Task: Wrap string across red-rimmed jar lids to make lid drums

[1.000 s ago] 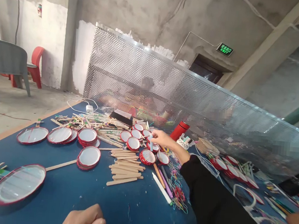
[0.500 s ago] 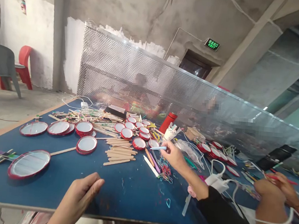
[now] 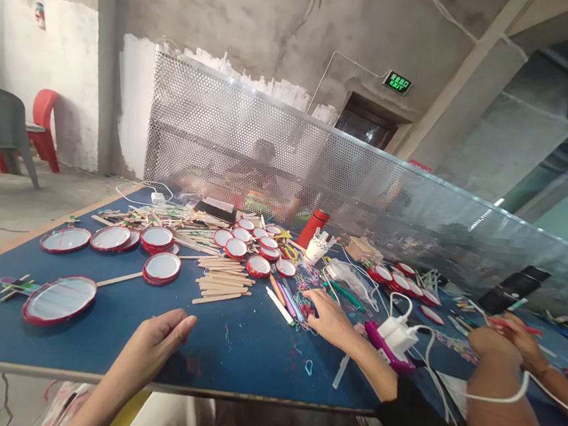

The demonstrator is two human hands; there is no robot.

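My left hand (image 3: 166,335) rests at the table's front, its fingers curled closed with nothing visible in them. My right hand (image 3: 327,316) is low over a tangle of small coloured rubber bands (image 3: 308,279), thumb and forefinger apart. Just left of its fingertips, a light blue marker (image 3: 294,304) lies alongside a white marker (image 3: 279,306) and other coloured ones. Wooden craft sticks (image 3: 221,286) are spread further left. Left of my left hand lies a large round disc with a red rim (image 3: 59,300), with coloured sticks at one end.
Small red-rimmed discs (image 3: 259,265) cluster behind the sticks. A red bottle (image 3: 313,228) and a paper cup of pens (image 3: 317,248) stand at the back before a perforated metal screen (image 3: 211,132). A white charger with cables (image 3: 397,332) and another person's arms (image 3: 495,367) are on the right.
My right hand has lowered toward the rubber bands and let go of the light blue marker, which now lies with the other markers. My left hand stays closed in nearly the same place.
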